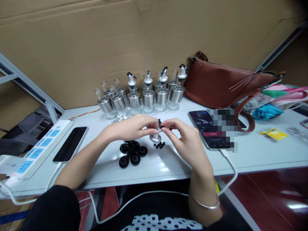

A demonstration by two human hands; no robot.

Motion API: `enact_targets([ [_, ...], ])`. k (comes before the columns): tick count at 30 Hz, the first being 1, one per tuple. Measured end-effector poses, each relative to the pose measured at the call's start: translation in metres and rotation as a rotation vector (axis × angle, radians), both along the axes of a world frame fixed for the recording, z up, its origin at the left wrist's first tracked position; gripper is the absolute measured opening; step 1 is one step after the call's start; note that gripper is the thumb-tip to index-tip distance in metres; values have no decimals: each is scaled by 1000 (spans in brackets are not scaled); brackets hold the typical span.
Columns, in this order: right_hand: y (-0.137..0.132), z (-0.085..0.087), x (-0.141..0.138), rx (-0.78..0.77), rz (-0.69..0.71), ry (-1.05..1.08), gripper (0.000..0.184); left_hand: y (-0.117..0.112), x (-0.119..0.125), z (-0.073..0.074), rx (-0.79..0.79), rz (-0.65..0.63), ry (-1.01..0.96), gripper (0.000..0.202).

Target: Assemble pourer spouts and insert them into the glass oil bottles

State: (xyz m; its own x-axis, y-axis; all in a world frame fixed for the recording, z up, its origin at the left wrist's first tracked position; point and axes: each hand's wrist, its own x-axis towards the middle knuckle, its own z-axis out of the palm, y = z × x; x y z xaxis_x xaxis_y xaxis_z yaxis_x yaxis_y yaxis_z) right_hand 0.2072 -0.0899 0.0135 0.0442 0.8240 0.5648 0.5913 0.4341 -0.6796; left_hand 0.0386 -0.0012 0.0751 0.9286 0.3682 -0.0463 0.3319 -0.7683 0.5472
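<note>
My left hand (141, 126) is closed, thumb and fingers pinched on a silver pourer top (155, 138), whose round base shows below the fingertips. My right hand (184, 136) pinches a small black lever (159, 123) at the upper end of that pourer top. The fingertips of both hands nearly meet and partly hide the join. Just below them lie several tiny black parts (159, 145). Left of these sits a cluster of round black stoppers (135, 158). Behind my left wrist, loose silver pourer parts (119, 119) are partly covered.
Glass bottles with steel sleeves (148, 98) stand in rows at the back, some topped with pourers. A brown bag (216, 85) and a lit phone (204, 128) are at right. On the left lie a dark phone (70, 144) and a power strip (39, 150). A white cable (134, 196) crosses my lap.
</note>
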Motion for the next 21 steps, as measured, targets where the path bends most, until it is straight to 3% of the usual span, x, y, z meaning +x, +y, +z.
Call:
enact_targets([
  [21,-1,0,1,35,8,-29,7,1,0,1,52,23,-12,21],
])
